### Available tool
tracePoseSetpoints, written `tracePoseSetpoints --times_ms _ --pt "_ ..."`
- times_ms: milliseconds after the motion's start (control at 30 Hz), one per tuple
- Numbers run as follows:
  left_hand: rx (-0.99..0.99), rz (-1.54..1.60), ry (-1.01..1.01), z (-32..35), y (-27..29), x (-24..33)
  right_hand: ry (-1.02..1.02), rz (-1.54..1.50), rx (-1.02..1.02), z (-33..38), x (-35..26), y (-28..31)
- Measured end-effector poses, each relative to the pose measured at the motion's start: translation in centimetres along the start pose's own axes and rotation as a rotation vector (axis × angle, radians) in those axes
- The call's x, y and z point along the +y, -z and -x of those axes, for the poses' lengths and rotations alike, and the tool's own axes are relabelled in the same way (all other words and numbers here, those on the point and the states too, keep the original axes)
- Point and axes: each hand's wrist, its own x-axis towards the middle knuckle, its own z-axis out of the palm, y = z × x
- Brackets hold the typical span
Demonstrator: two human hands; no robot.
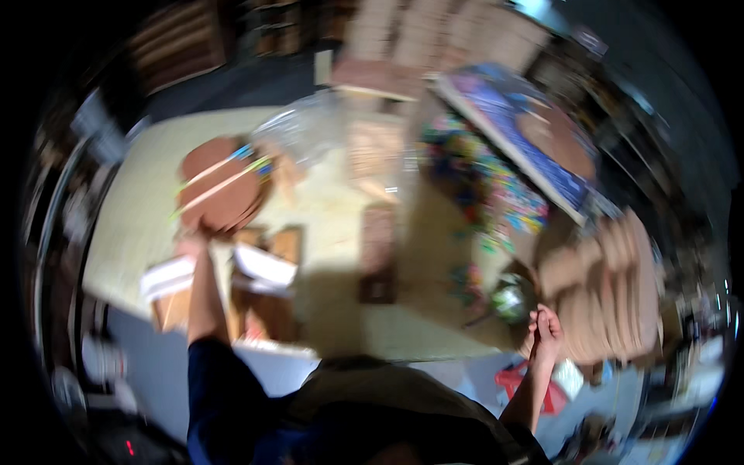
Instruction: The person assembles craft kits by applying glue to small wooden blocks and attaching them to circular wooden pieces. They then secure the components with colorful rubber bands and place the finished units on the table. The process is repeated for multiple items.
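At the near edge of a stack of brown rounded boards (pixel 219 198) is my left hand (pixel 194 243); blur smears its fingers, so their grip does not show. Two pale strips with blue and yellow-green ends lie across that stack. My right hand (pixel 545 332), its fingers curled in, is beside a large stack of tan curved boards (pixel 612 291) at the table's right. Anything it holds is too blurred to make out. A round green-and-white item (pixel 509 298) lies just beyond that hand. Under my left forearm stand cardboard boxes with white flaps (pixel 263 267).
A long dark-brown block (pixel 378 252) lies mid-table (pixel 329 240). Small multicoloured pieces (pixel 496 186) are heaped at the right beside a blue-and-white package (pixel 511 136). Clear plastic (pixel 304 132) and more tan stacks (pixel 376 143) are farther back. A red container (pixel 556 399) stands below the right edge.
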Motion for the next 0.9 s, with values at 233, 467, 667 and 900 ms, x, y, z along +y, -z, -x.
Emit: tracePoseSetpoints --times_ms 233,467,667,900 --pt "-0.500 0.718 -0.838 24.4 10.3 20.9 0.889 0.564 0.918 -2.4 -16.2 10.1" --pt "-1.095 1.182 -1.866 51.8 24.2 38.4 -0.052 0.508 0.498 -11.3 -16.8 26.7" --pt "-1.009 1.363 -2.110 61.5 34.1 46.6 -0.104 0.552 0.443 -11.2 -17.9 26.0" --pt "-1.186 1.322 -2.070 63.7 33.1 46.5 0.071 0.528 0.494 -11.3 -18.0 25.4"
